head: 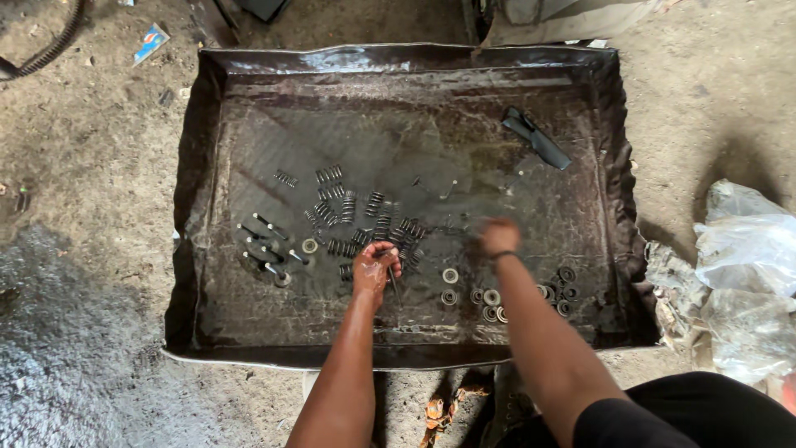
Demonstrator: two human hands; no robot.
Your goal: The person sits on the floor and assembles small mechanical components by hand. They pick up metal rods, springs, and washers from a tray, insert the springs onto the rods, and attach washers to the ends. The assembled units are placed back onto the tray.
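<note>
In the oily metal tray, valves are lying leftmost. Your left hand is gripping a thin metal rod beside the springs. Your right hand is blurring above washers; its grip I cannot tell.

Thin dark valve, upright in tray.

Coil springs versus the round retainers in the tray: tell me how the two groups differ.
The coil springs are long, ribbed cylinders lying on their sides; the round retainers are flat rings with a centre hole, lying face up. The springs look dark; several retainers look paler. The springs cluster mid-tray, beyond the left hand; the retainers sit nearer the front wall, by the right forearm. Both lie loose in the oily black tray.
</note>
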